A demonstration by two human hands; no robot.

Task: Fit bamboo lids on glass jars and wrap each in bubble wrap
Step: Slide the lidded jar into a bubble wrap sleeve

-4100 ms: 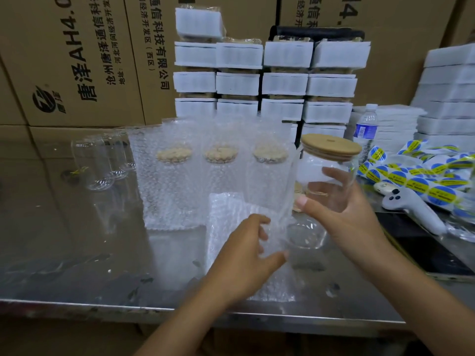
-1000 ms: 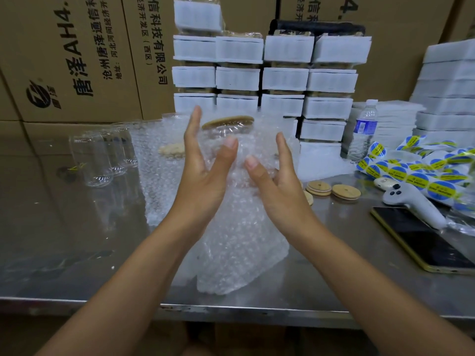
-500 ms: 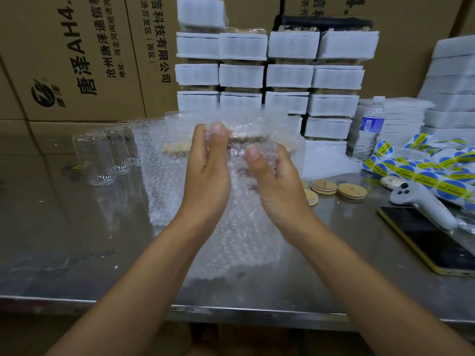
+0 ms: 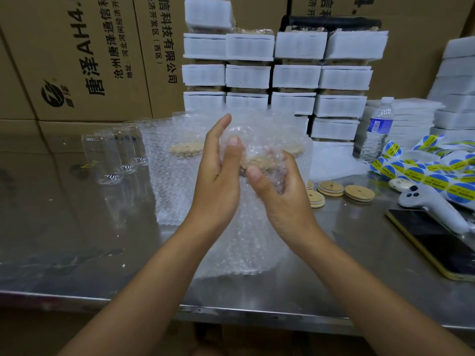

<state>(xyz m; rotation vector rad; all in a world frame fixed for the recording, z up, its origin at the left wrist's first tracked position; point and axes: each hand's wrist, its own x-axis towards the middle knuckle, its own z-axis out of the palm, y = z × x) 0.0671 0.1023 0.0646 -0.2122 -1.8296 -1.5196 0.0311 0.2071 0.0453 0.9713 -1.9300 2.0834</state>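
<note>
Pinching loose bubble wrap (image 4: pixel 246 227) over the jar's lid (image 4: pixel 259 161) with both hands (image 4: pixel 218 183) (image 4: pixel 280 199) closed in a light grip, risking unravelling or a slipping jar.

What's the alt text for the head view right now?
Two bare hands, left hand and right hand, press bubble wrap around a bamboo-lidded glass jar above a steel table. Behind stand empty jars and wrapped jars; loose bamboo lids, a phone and sticker rolls lie to the right.

Steel table (image 4: pixel 77 240); cardboard boxes (image 4: pixel 84 55) stacked behind.
</note>
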